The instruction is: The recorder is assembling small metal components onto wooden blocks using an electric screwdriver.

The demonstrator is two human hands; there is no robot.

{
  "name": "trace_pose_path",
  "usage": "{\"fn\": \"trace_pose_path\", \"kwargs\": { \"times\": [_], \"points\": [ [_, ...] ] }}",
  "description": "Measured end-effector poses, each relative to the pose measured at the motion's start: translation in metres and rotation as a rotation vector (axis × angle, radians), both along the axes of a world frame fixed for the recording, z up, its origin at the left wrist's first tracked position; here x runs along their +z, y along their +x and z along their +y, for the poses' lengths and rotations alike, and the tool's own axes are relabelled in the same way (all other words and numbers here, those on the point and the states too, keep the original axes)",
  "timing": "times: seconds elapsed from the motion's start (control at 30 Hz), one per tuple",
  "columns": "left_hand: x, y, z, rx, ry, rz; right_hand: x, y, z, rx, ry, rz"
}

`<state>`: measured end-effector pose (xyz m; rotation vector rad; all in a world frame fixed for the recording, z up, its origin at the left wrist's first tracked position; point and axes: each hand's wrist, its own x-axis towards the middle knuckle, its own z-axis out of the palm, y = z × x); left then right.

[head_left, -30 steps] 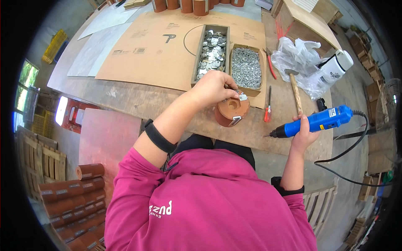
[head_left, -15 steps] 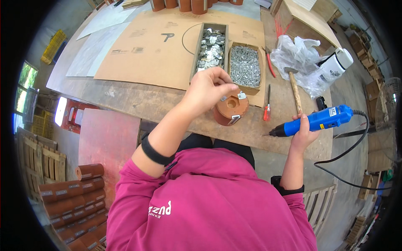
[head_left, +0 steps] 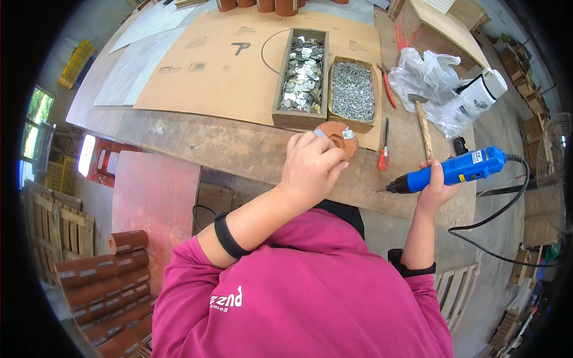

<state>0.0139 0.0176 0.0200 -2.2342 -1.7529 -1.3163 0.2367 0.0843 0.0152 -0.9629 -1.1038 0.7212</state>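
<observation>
My left hand (head_left: 313, 164) is closed, its thumb and fingers pinched together over the near side of a reddish-brown cylinder (head_left: 350, 149); whatever lies between the fingertips is hidden. Small metal plates (head_left: 348, 134) sit near the rim of the cylinder's top, around a round recess in the middle. A blue electric screwdriver (head_left: 459, 170) lies in the grip of my right hand (head_left: 439, 190), its bit pointing left over the table's front edge. Beyond the cylinder stand a wooden box (head_left: 291, 121) of metal plates and a cardboard box (head_left: 349, 124) full of screws.
Right of the boxes lie red-handled pliers (head_left: 390, 90), a red-handled screwdriver (head_left: 384, 156) and a hammer (head_left: 424, 128). A plastic bag (head_left: 427, 77) and a white bottle (head_left: 483, 89) are farther right. The tool's black cord (head_left: 519, 212) loops down. More cylinders (head_left: 104, 268) are stacked at lower left.
My left hand has come down and nearer to me, from above the cylinder's far-left rim to its near side, covering much of it. My right hand keeps holding the electric screwdriver in place.
</observation>
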Motion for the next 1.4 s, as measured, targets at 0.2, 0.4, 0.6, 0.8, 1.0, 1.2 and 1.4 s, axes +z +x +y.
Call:
{"fn": "trace_pose_path", "kwargs": {
  "times": [0.2,0.4,0.6,0.8,1.0,1.2,1.4],
  "points": [
    [-0.003,0.001,-0.001,0.035,0.089,-0.082,0.0,0.0,0.0,-0.005,-0.007,-0.031],
    [0.001,-0.001,0.0,0.097,0.094,0.034,0.001,-0.002,0.002,0.006,0.003,-0.043],
    [-0.011,-0.002,-0.009,0.049,0.02,-0.108,0.001,-0.004,0.003,0.011,0.005,-0.01],
    [-0.016,-0.021,-0.003,-0.14,-0.146,-0.22,0.002,-0.004,0.002,-0.005,-0.01,-0.045],
    [-0.015,-0.024,-0.009,-0.143,-0.037,-0.188,0.002,-0.003,0.002,-0.003,0.007,-0.04],
    [-0.024,-0.024,-0.006,-0.131,0.029,-0.176,0.003,-0.003,0.002,-0.009,-0.031,-0.04],
    [-0.023,-0.022,-0.008,-0.108,0.002,-0.213,0.002,-0.004,0.003,0.006,-0.007,-0.044]
  ]
}}
